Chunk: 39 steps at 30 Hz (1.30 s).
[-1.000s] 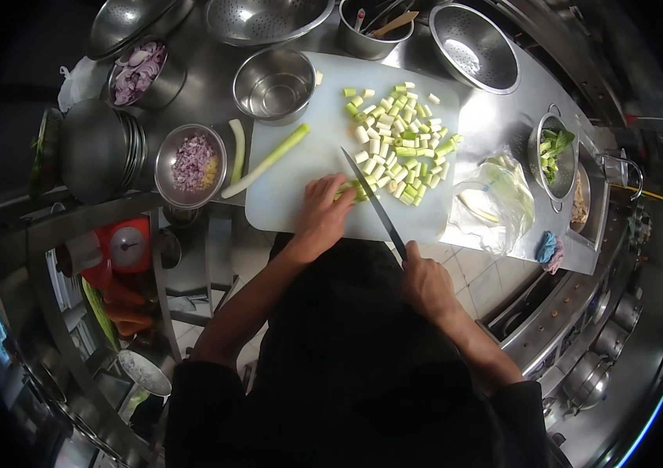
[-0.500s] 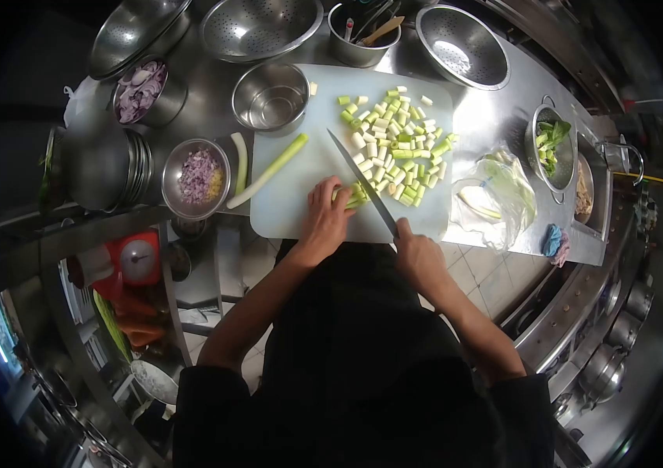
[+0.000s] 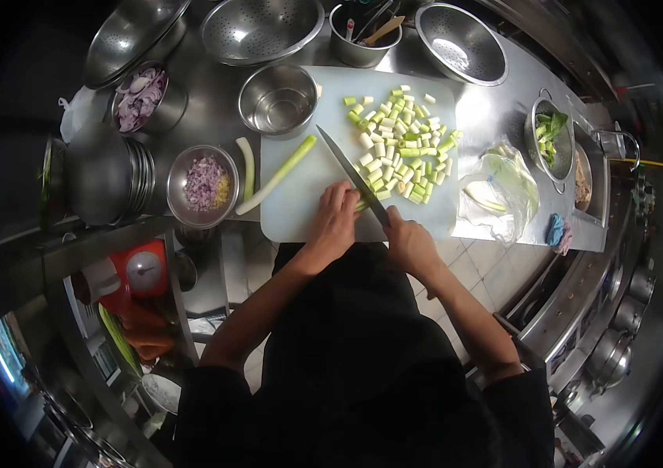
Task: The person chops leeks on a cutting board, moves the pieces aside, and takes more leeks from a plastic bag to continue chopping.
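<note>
A bunched left hand [image 3: 333, 221] presses a green leek stalk [image 3: 360, 206] onto the white cutting board [image 3: 285, 222]; the fingers hide most of that stalk. My right hand [image 3: 411, 243] is wrapped round the handle of a long kitchen knife [image 3: 351, 171]. The blade slants across the board with its tip at the far left, right beside my left fingertips and over the stalk. Beyond the blade lies a spread of cut leek pieces [image 3: 409, 144]. Two whole stalks, one a long pale-green leek [image 3: 278, 173], rest at the board's left edge.
An empty steel bowl [image 3: 278, 100] overlaps the board's far left corner. Left stands a bowl of chopped onion [image 3: 205, 183], with sliced onions [image 3: 140, 100] behind. Colanders [image 3: 462, 45] line the back. At right are a plastic bag [image 3: 499, 195] and a colander of greens [image 3: 551, 140].
The knife and my right hand have moved left across the board, closer to my left hand. The whole view has shifted slightly. My left hand still presses the stalk.
</note>
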Available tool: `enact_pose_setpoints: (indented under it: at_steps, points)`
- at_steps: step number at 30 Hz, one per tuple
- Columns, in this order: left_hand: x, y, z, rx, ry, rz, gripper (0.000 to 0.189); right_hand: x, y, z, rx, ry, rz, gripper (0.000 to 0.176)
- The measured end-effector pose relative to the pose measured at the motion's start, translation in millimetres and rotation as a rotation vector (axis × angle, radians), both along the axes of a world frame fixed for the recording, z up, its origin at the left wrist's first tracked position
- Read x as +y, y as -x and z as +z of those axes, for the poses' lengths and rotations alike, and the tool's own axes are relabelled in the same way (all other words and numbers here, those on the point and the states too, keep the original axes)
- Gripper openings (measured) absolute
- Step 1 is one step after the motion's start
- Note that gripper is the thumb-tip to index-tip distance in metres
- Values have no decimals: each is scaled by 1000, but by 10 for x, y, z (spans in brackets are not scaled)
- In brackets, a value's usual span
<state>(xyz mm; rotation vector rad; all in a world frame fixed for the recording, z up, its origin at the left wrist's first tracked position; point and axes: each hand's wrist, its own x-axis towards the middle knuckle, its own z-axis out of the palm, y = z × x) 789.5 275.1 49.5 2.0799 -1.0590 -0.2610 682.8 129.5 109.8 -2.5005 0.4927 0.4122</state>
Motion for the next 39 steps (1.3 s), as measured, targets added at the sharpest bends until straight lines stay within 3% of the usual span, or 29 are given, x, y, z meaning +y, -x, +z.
enact_pose_setpoints:
  at_steps: [4,10,15,20,26,32,34,39]
  points:
    - [209,-72,142,13,21,70,48,36,118,383,58,65,-40,20]
    - [248,-112,159,-27,-18,0,42,243,462,579,106,72,7,22]
    - [129,-138,7,-20,-11,10,34,343,490,314,113,26,-18,24]
    - [114,-156,36,14,-84,-1,31,353,16,-30,37,-46,-57,24]
    - [153,-110,157,106,109,119,36,77,-49,-161,31,-136,-53,24]
    - [255,-116,34,58,122,223,35,-150,90,23,53,-39,-30,21]
    - [221,-190,-70,161,153,226,30,-177,150,70,33,-22,-13,20]
    - [-99,-280,74,129,130,170,24,-207,278,287,25,-6,28,21]
